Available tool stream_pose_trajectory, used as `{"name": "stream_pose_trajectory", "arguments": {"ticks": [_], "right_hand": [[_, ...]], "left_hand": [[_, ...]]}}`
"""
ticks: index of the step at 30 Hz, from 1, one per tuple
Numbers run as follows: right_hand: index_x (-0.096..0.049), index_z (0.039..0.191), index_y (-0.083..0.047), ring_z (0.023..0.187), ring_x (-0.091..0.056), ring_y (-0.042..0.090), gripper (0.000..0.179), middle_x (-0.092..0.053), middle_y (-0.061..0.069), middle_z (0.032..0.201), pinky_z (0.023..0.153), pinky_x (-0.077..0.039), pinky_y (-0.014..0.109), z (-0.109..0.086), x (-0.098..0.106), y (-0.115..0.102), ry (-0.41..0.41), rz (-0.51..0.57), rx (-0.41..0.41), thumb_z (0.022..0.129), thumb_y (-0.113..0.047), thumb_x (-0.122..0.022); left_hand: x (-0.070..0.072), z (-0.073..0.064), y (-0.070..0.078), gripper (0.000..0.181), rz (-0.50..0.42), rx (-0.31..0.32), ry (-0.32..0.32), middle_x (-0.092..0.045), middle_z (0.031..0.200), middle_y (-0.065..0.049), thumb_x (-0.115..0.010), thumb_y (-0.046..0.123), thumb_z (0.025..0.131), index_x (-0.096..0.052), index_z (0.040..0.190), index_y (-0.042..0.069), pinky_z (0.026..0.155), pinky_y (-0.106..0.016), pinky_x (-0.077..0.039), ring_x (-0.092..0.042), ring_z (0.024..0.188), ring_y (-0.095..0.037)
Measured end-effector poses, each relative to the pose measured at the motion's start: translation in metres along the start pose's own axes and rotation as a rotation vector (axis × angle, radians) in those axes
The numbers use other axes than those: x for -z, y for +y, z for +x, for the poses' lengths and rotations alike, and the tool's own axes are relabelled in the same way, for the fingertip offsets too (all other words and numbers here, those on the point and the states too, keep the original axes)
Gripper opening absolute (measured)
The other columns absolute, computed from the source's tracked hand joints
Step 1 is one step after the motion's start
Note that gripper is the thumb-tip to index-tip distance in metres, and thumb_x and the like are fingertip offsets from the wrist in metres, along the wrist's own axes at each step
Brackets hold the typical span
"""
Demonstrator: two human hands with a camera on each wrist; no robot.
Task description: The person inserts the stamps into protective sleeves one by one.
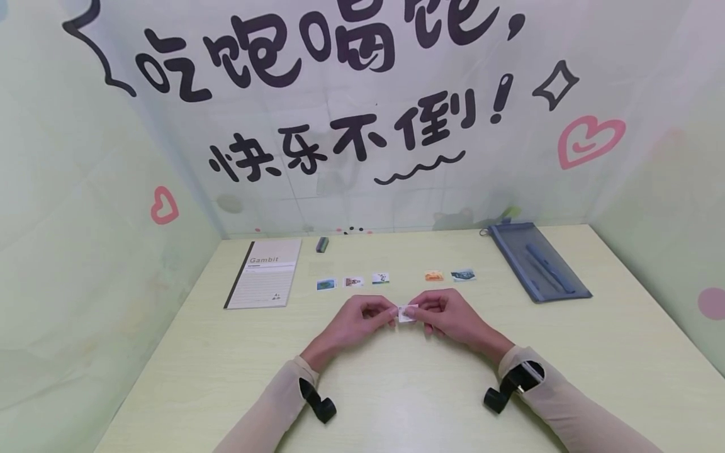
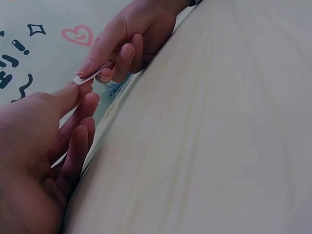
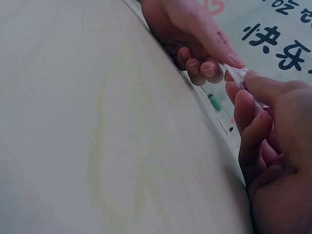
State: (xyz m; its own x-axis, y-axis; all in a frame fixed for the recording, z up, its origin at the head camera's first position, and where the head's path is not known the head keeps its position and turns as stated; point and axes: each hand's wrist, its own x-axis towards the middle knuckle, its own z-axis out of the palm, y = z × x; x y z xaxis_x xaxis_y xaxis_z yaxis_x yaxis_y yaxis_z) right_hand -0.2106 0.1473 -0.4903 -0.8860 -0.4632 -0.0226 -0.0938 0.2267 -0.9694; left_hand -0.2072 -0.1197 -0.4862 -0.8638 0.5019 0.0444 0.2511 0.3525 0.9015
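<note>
A small white stamp-like paper point(image 1: 406, 313) is held just above the table, between both hands. My left hand point(image 1: 362, 316) pinches its left edge between thumb and fingers. From the other side, my right hand point(image 1: 455, 318) pinches it, the thumb lying over part of its face. The left wrist view shows the paper point(image 2: 86, 79) nearly edge-on, and in the right wrist view the paper point(image 3: 237, 75) spans both thumbs. Beyond the hands lie several small printed stamp-like pieces, among them a blue-green one point(image 1: 326, 285), an orange one point(image 1: 433, 276) and a dark blue one point(image 1: 463, 275).
A notebook point(image 1: 265, 277) marked "Gambit" lies at the table's back left, with a small green-and-dark eraser-like block point(image 1: 322, 245) beside it. At the back right is a blue mesh zip pouch point(image 1: 538, 264) with pen-like items. Printed cloth walls point(image 1: 351, 201) enclose the table.
</note>
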Motion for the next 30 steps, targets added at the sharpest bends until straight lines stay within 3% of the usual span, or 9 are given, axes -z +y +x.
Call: {"name": "stream_pose_trajectory", "arguments": {"ticks": [14,23,30], "right_hand": [[-0.081,0.113,-0.014,0.059,-0.061,0.013,0.022,-0.074,0.011,0.076,0.063,-0.048,0.024,0.0005,-0.0009,-0.0002,-0.005,-0.036,0.028,0.102,-0.033,-0.078],[-0.081,0.113,-0.015,0.059,-0.059,0.013,0.022,-0.074,0.012,0.075,0.053,-0.036,0.023,0.0012,-0.0008,0.0017,0.004,-0.023,0.026,0.102,-0.033,-0.079],[-0.079,0.119,-0.015,0.059,-0.059,0.013,0.026,-0.076,0.013,0.08,0.052,-0.038,0.022,0.001,-0.0016,0.0,0.001,-0.013,0.007,0.102,-0.034,-0.078]], "left_hand": [[-0.0012,0.0007,-0.0016,0.015,0.023,-0.007,0.003,-0.08,0.091,0.01,-0.07,0.04,0.107,-0.082,0.104,0.032,0.073,-0.022,-0.05,-0.065,0.078,-0.008],[-0.0008,-0.0002,-0.0007,0.013,0.03,0.001,-0.005,-0.08,0.092,0.01,-0.072,0.043,0.105,-0.081,0.102,0.035,0.074,-0.024,-0.052,-0.067,0.08,-0.01],[-0.0008,0.0,-0.0017,0.016,0.029,0.016,-0.015,-0.08,0.092,0.008,-0.073,0.041,0.105,-0.082,0.1,0.029,0.077,-0.024,-0.053,-0.07,0.083,-0.012]]}}
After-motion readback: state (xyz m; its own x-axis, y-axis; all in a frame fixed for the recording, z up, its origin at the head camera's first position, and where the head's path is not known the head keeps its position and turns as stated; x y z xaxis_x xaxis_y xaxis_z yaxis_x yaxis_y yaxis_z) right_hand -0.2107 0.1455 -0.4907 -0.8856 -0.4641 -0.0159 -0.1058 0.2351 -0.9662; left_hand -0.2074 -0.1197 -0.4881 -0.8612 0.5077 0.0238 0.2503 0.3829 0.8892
